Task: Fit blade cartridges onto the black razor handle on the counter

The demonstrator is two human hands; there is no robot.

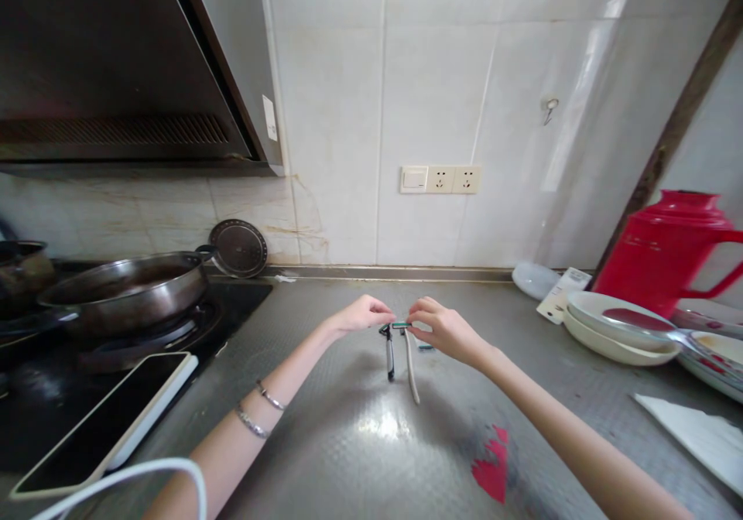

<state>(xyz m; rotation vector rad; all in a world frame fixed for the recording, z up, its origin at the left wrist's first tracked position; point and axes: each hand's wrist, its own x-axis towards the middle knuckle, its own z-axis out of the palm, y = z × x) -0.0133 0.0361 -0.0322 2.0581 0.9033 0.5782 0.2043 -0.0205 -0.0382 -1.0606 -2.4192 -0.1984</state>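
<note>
**Small green-edged strip (401,325) pinched at its ends, L fingers (378,319) + R fingers (419,316)**

L fingers are closed on one end of the strip, R fingers on the other; only its middle shows btwn them. It's held just above the surface (348,443). Just below the fingers, on the near side, a dark handle (391,361) and a pale handle (412,373) lie roughly side by side, tops close under the strip. A small bluish piece (426,347) sits partly under the R fingers; can't tell what it is. Red scrap (493,470) is nearer the camera, right of the fingers; phone (104,427) is well off to their left.

Handling, my judgement: strip looks v. light, thin + fairly stiff, prob. plastic, poss. w/ a sharp edge, smooth enough to slip. Best hold = short ends, fingertips only, light pressure, off the long edges. Handles look light + rigid; mid-shaft grip should do.
</note>
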